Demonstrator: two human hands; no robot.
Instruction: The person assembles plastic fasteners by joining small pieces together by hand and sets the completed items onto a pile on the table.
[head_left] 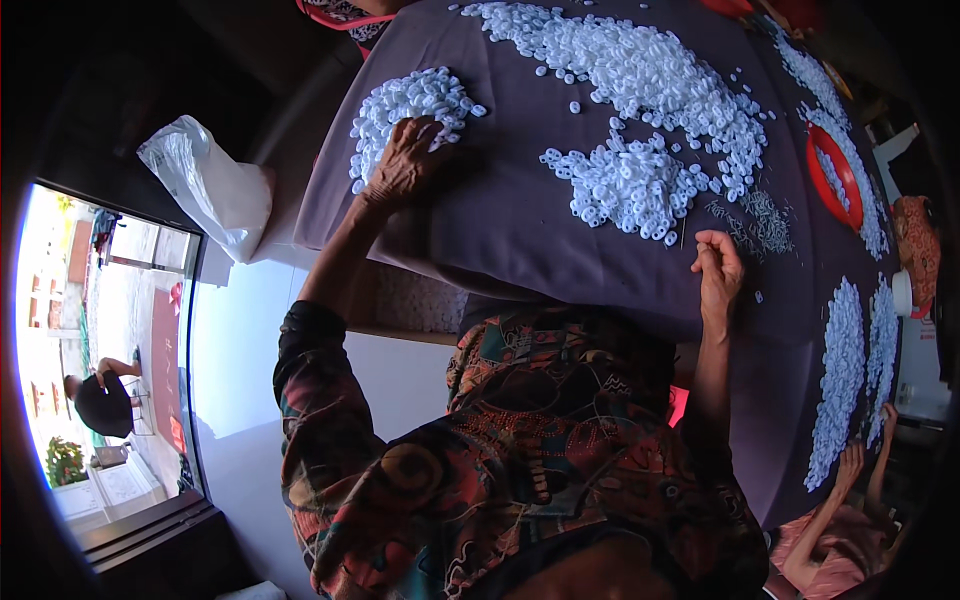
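- Fingers of left hand [405,160] spread flat, pressed onto small pile of white rings [410,105] near left edge of purple-covered table [500,230].
- Fingers of right hand [718,270] pinched narrow on thin pin [684,232], near front edge.
- Second ring pile [625,185] just beside pin.
- Loose pins [755,220] and red bowl [835,175] toward right edge.
- White plastic bag [205,185] off table, left.

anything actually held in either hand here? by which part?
Right hand pinches something thin, too small to identify, between its fingertips. Left hand rests flat on a pile of small white plastic rings, gripping nothing.
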